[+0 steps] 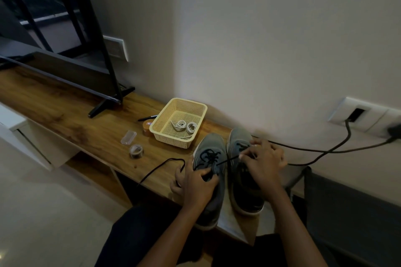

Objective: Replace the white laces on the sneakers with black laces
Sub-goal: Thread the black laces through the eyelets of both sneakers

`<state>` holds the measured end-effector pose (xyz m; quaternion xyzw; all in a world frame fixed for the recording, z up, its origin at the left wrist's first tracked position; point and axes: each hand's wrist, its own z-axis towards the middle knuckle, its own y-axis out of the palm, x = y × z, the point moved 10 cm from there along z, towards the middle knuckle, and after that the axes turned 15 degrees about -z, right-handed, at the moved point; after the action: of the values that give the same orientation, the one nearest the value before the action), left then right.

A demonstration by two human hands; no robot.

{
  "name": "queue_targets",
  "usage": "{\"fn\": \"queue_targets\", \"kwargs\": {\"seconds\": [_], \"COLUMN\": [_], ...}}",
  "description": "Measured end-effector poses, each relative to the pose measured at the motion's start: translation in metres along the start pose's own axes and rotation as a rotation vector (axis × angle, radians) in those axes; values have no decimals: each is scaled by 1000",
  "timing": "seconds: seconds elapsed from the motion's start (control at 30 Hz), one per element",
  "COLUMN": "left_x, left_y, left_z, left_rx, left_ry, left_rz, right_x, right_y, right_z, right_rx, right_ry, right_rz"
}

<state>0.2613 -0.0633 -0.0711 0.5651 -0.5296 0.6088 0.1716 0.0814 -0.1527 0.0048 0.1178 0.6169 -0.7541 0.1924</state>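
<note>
Two grey sneakers stand side by side at the near edge of the wooden shelf (71,119). The left sneaker (211,147) has a black lace (160,168) threaded through its eyelets, with one end trailing off to the left. My left hand (194,184) grips the left sneaker at its tongue. My right hand (263,160) pinches the other end of the black lace, pulled taut across the right sneaker (238,138). Coiled white laces (184,125) lie in the cream basket (165,117).
A TV (65,67) on a stand fills the shelf's left part. A tape roll (136,151), a clear plastic case (128,137), a brown round tin (147,129) and a pen (147,117) lie near the basket. Black cables (321,151) run to a wall socket (355,114).
</note>
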Motion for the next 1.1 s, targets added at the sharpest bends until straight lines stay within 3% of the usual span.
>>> {"fn": "queue_targets", "kwargs": {"seconds": [0.23,0.33,0.57,0.7,0.87,1.1], "left_x": [0,0,1,3,3,5], "left_y": [1,1,0,-1,0,1], "left_z": [1,1,-1,-2,-3,-4], "left_rx": [-7,-12,-8,-3,-3,-4], "left_ry": [4,7,-4,-14,-14,-28], "left_rz": [4,-2,30,21,8,4], "right_x": [-36,-49,-42,-26,-14,-31], "right_y": [22,38,28,17,-2,2], "right_z": [-18,-22,-20,-10,-11,-25], "right_rx": [-31,-63,-26,-111,-243,-449], "right_ry": [-228,-291,-222,-134,23,-52], "right_rz": [-409,-423,-279,-44,658,800]}}
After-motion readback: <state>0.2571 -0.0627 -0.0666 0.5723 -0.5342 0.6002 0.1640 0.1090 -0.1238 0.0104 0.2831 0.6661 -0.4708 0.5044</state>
